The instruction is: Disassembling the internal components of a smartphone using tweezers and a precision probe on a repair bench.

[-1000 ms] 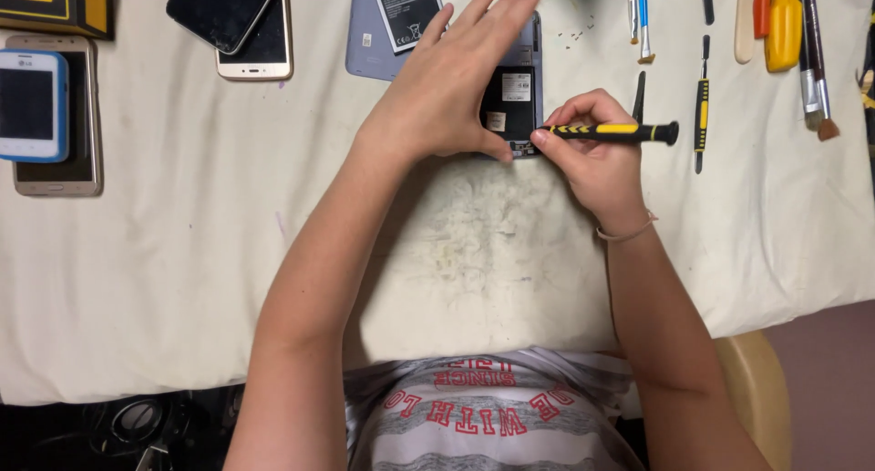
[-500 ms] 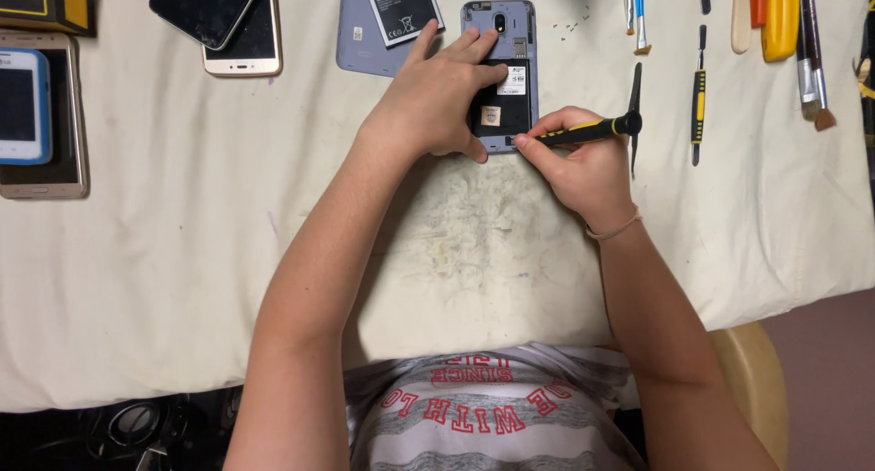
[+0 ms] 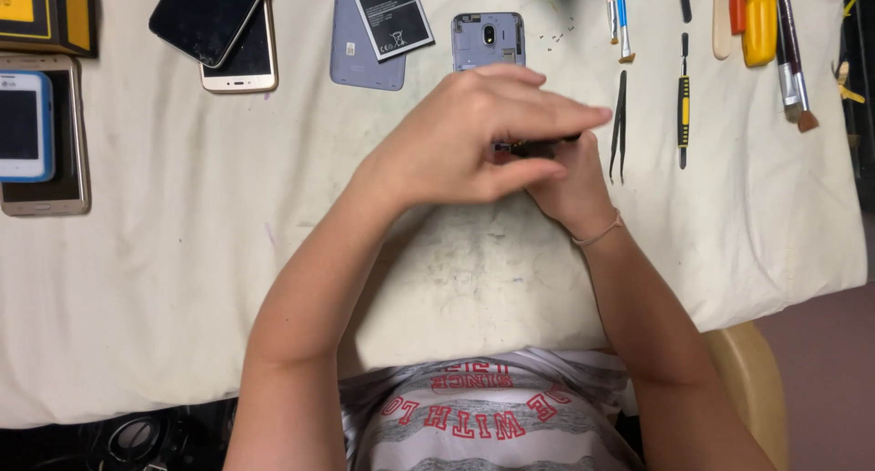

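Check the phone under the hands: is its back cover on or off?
Off. The phone shows its bare frame and camera module, and the grey back cover lies apart on the white cloth with a battery on it.

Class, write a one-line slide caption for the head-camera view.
Left hand covers an opened grey phone on a white cloth; right hand grips a dark screwdriver beside black tweezers.

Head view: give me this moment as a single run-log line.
left hand over opened phone | right hand grips small screwdriver, mostly hidden | tweezers beside hands | white cloth underneath
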